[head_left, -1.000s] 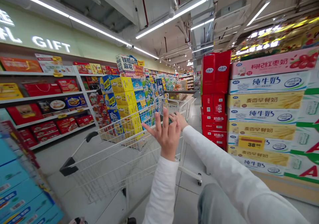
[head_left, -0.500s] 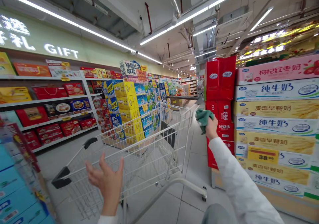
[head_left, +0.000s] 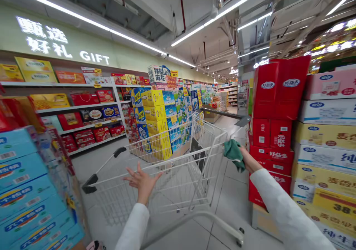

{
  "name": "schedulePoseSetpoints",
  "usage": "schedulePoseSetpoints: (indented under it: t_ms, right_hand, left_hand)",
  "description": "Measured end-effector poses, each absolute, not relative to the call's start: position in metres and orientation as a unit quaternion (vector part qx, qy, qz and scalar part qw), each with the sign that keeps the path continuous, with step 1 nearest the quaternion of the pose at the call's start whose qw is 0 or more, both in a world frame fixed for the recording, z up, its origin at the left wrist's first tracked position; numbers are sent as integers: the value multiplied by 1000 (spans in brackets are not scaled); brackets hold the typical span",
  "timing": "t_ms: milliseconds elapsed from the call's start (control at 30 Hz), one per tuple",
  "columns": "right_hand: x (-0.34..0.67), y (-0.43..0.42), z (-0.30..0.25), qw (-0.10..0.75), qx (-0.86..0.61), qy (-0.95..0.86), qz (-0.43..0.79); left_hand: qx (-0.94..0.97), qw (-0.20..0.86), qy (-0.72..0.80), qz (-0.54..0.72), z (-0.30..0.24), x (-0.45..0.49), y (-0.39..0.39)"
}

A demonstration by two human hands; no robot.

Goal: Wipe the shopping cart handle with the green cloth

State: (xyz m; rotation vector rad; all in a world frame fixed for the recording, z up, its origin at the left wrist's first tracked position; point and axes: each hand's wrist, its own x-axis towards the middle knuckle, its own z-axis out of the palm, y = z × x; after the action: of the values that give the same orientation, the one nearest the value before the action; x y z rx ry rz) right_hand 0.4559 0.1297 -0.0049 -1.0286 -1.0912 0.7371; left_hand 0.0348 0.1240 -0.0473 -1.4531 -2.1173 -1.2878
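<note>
Shopping cart: a white wire shopping cart (head_left: 169, 168) stands ahead of the person, its long axis running away and up to the right, toward the aisle. A dark bar (head_left: 224, 113) crosses its far end.

Green cloth: a crumpled green cloth (head_left: 233, 154) sits at the cart's top rail (head_left: 214, 148) on the right side, bunched, with one end hanging down. It may touch the rail or sit just beside it; I cannot tell which.

Right hand: the right hand (head_left: 248, 160) is closed around the cloth, its fingers buried in the folds and hidden.

Left hand: the left hand (head_left: 143, 181) is open, fingers spread wide and holding nothing. It is in front of the basket, and whether it touches the wire cannot be told.

Edges: tall red cartons (head_left: 271, 94) stand just right of the cart, and blue boxes (head_left: 27, 183) rise near the left. Between them, the tiled floor (head_left: 230, 213) is open — a wider stretch runs left of the cart, a narrow one right.
</note>
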Motion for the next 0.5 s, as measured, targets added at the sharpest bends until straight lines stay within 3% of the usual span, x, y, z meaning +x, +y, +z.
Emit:
schedulePoseSetpoints:
  t_ms: [100, 233, 367, 500]
  right_hand:
    - [435, 119, -6, 688, -414, -456, 384]
    - [397, 95, -6, 703, -401, -459, 367]
    - [341, 64, -9, 712, -386, -469, 352]
    - [286, 23, -5, 668, -386, -523, 361]
  left_hand:
    - [-540, 123, -712, -432, -41, 16, 137]
    - [-567, 88, -732, -366, -26, -14, 155]
    - [-604, -32, -743, -285, -6, -31, 163]
    - [-668, -96, -667, -316, 2, -34, 148]
